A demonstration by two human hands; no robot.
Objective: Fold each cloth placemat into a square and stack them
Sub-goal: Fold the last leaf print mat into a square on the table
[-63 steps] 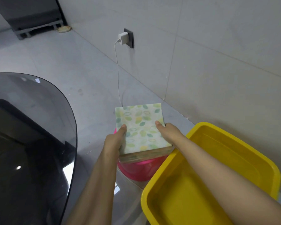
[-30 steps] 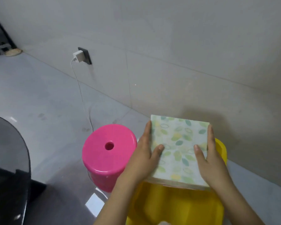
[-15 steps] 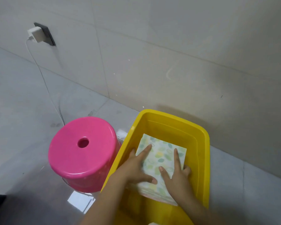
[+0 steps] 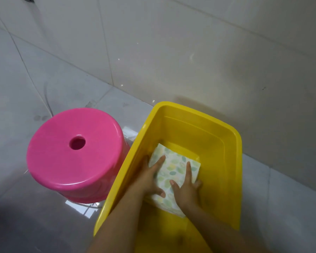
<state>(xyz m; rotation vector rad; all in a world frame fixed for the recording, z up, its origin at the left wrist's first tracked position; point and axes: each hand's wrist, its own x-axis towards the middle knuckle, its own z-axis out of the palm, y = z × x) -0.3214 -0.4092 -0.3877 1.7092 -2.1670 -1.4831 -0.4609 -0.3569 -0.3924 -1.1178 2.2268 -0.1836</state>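
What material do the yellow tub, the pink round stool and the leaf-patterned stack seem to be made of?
Yellow rectangular tub: likely moulded plastic, glossy, with a smooth rounded rim. Pink round stool: also plastic, shiny highlights along its edge. Leaf-patterned folded stack: apparently thin matte cloth, with layered edges showing under both hands.

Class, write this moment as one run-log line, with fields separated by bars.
stage: placing | stack of folded placemats inside yellow tub | left hand and right hand flat on stack | pink stool beside tub
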